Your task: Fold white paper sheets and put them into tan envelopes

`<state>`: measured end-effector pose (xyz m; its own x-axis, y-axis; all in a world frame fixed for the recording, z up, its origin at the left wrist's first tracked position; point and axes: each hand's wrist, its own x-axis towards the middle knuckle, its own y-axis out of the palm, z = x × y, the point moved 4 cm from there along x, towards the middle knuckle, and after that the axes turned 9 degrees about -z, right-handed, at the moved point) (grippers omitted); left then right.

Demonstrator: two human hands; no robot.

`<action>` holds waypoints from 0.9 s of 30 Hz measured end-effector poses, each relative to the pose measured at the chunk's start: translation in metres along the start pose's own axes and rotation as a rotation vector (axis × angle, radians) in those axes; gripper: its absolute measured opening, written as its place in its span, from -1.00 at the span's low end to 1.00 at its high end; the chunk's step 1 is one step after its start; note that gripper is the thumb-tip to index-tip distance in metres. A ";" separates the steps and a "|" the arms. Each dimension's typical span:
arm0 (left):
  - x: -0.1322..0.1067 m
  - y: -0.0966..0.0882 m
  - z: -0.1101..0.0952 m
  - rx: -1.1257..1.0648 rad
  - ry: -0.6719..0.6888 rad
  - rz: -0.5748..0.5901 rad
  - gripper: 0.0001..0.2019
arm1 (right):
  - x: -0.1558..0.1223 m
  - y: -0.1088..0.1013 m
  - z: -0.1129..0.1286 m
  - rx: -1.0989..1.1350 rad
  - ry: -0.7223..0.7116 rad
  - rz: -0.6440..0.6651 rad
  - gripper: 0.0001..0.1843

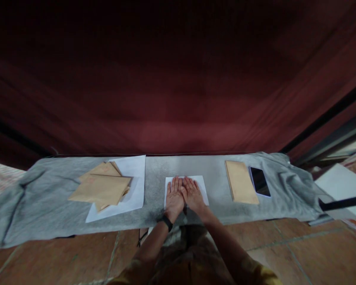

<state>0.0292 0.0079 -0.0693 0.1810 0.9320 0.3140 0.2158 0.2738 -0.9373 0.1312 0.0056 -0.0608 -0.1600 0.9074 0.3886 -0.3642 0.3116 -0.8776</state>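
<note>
Both hands lie flat, side by side, on a white sheet of paper [204, 186] at the near middle of the cloth-covered table. My left hand [175, 198], with a dark band at the wrist, covers the sheet's left part, its fingers stretched out. Beside it my right hand [193, 194] presses on the right part, fingers extended and the thumb side touching the left hand. Much of the sheet is hidden under the palms, and I cannot tell whether it is folded.
To the left, several brown envelopes [102, 186] lie loosely piled on larger white paper [139, 186]. On the right sit a neat stack of brown envelopes [241, 182] and a phone [260, 182]. Grey cloth [157, 166] covers the table; a dark red curtain [178, 99] hangs behind.
</note>
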 end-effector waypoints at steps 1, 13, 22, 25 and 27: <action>0.000 0.000 0.000 0.000 0.003 0.003 -0.41 | 0.002 0.002 0.002 0.000 0.000 0.011 -0.46; 0.000 -0.008 0.032 0.004 -0.126 -0.081 -0.42 | -0.012 -0.008 -0.040 -0.080 0.087 -0.133 -0.42; -0.009 -0.018 0.057 0.084 -0.167 -0.124 -0.42 | -0.028 -0.020 -0.068 -0.194 0.117 -0.164 -0.38; -0.012 -0.025 0.059 0.111 -0.192 -0.153 -0.42 | -0.033 -0.025 -0.076 -0.216 0.155 -0.161 -0.39; -0.018 -0.028 0.050 0.098 -0.179 -0.204 -0.41 | -0.036 -0.029 -0.073 -0.217 0.205 -0.180 -0.40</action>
<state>-0.0284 -0.0043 -0.0562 -0.0308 0.8801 0.4739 0.1352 0.4734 -0.8704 0.2148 -0.0156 -0.0699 0.0850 0.8635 0.4971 -0.1626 0.5043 -0.8481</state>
